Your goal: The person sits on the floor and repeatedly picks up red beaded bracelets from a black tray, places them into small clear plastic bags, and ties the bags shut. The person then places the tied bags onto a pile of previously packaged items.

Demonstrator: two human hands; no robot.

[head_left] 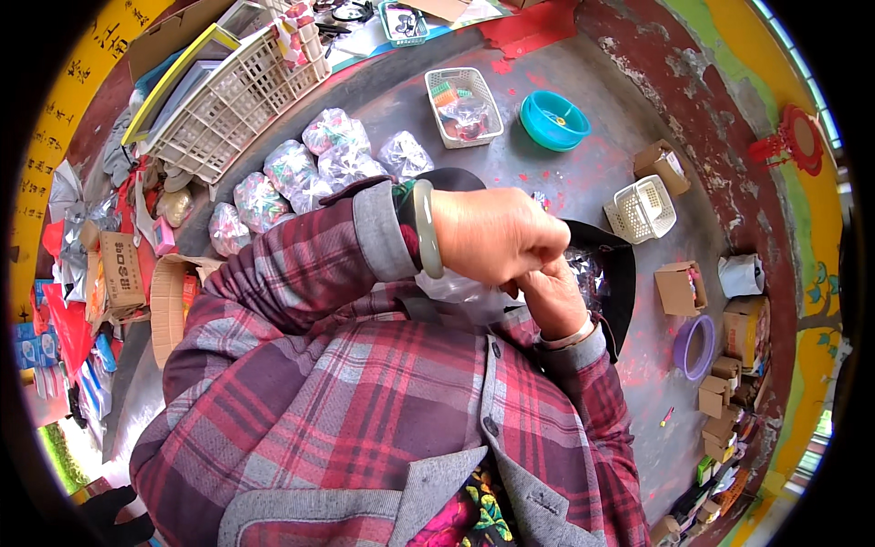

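My left hand [497, 234], with a pale bangle at the wrist, is closed and reaches across in front of my chest. Its fingers meet those of my right hand [558, 299], which is pinched shut just below it. A clear plastic bag [467, 294] hangs under the two hands, blurred, its gathered top between their fingers; the exact grip is partly hidden. Right behind my right hand is a black basin [622, 273] with shiny wrapped pieces [586, 272] in it.
Several filled clear bags [292, 173] are piled at the left. Beyond stand a white basket [493, 87] with packets and teal basins [556, 121]. To the right are a cream basket [642, 210], cardboard boxes [676, 290] and a purple ring-shaped basin [682, 351]. A large crate [219, 114] stands far left.
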